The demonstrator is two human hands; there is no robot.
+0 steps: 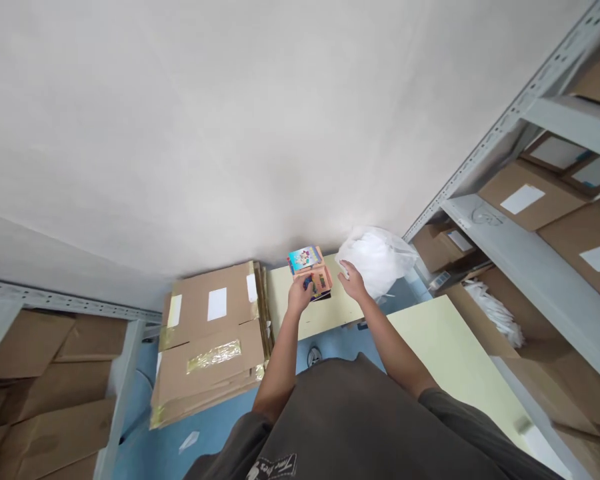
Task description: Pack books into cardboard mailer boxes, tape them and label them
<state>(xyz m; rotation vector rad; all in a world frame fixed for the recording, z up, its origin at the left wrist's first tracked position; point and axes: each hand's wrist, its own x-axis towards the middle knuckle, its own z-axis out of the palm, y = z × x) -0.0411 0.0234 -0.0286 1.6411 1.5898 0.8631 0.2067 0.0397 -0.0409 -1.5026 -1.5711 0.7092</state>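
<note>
Hand (L) (299,295) touches colourful item (304,258), R hand (353,280) nr white bag (377,257)

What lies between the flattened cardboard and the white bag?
In the head view: colourful printed items on the pale table, with the left hand on them, and the right hand, nearer the bag.

On the table (280,293), books (305,258) lie at your left hand (300,293); left of it, cardboard (217,327); just beyond your right hand (353,283), a bag (379,259).
</note>
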